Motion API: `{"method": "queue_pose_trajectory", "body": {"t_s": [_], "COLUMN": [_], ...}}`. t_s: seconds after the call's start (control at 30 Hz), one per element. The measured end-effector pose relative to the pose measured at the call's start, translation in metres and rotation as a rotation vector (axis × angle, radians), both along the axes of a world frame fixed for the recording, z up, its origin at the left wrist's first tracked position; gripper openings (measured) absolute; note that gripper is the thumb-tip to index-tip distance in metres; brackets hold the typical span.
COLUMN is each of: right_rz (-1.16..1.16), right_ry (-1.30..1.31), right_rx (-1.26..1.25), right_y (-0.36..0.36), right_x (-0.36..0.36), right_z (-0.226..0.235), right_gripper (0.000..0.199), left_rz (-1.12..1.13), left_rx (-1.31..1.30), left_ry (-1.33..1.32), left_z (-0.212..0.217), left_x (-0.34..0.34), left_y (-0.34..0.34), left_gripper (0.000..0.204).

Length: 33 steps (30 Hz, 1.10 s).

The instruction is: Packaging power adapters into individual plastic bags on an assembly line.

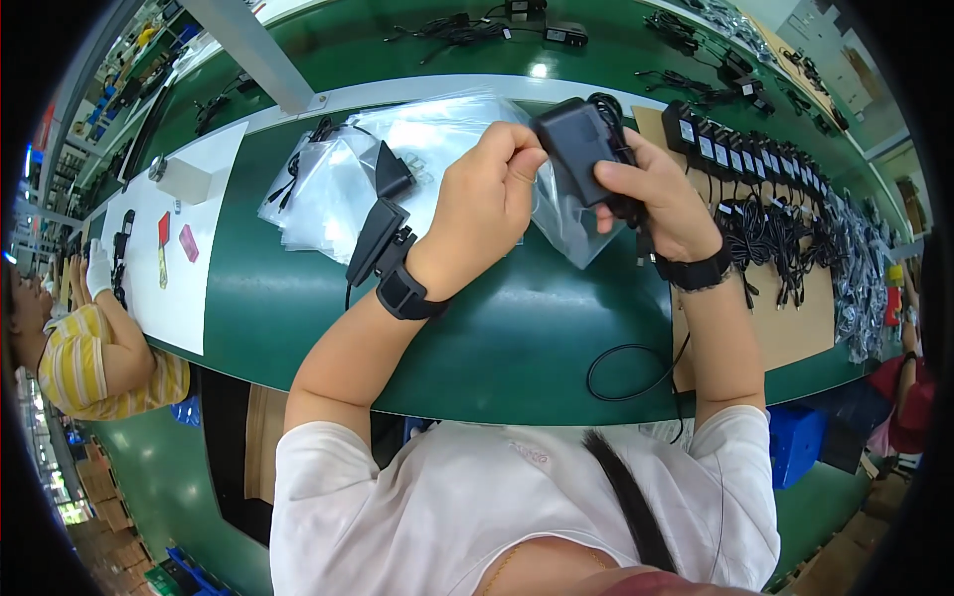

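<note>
In the head view, our right hand point(661, 199) is clamping a black rectangular plastic power adapter point(571, 144) with its bundled black cable, and we are holding it raised over the dark green surface point(507, 348), toward the far edge. Our left hand point(485, 189) is hovering just beside the adapter, thumb and index fingertips pressing together; we cannot tell whether they are pinching the clear plastic bag point(579, 236) that is showing below the adapter.

Near the far edge, left of our left hand, a stack of flat clear plastic bags point(340, 204) is lying under a black plastic block point(394, 171). Toward the right edge, a brown cardboard sheet point(765, 328) is bearing a row of black adapters point(740, 154) with bundled cables. A thin black cable loop point(589, 379) is curving by the near edge. Toward the left edge, a white flat sheet point(189, 303) is carrying a pink piece point(189, 242), and a co-worker point(75, 363) in yellow stripes is sitting beside it.
</note>
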State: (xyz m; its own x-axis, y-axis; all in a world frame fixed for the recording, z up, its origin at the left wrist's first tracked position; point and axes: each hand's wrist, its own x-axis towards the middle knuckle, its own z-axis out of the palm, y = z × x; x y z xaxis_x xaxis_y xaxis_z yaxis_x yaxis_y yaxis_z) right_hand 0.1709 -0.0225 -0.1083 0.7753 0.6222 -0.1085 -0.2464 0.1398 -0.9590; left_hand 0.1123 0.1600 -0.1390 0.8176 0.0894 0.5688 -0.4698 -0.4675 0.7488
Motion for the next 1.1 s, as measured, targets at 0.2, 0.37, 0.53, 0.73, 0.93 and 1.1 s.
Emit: {"method": "queue_pose_trajectory", "body": {"t_s": [0.2, 0.37, 0.53, 0.73, 0.93, 1.1], "right_rz": [-0.117, -0.381, -0.197, -0.237, -0.112, -0.109], "right_ry": [-0.116, -1.179, -1.348, -1.243, -0.215, 0.211], "right_rx": [-0.070, -0.571, -0.660, -0.656, -0.255, 0.108], "right_y": [-0.003, 0.005, 0.009, 0.020, 0.020, 0.013], "right_x": [-0.001, -0.005, -0.016, -0.010, -0.001, -0.004], "right_z": [-0.007, -0.009, -0.015, -0.026, -0.015, -0.020], "right_gripper": [0.033, 0.040, 0.043, 0.033, 0.028, 0.016], "left_rz": [0.135, 0.131, 0.096, -0.097, -0.039, -0.005], "left_rx": [0.044, 0.008, -0.244, 0.042, 0.085, 0.180], "left_ry": [0.037, 0.118, 0.198, 0.042, 0.087, 0.092], "left_z": [-0.004, -0.008, 0.001, -0.001, -0.004, 0.008], "left_x": [0.006, 0.011, 0.016, 0.007, 0.003, -0.002], "left_y": [0.009, 0.013, 0.011, -0.019, -0.012, -0.011], "left_gripper": [0.009, 0.009, 0.009, 0.007, 0.006, 0.007]}}
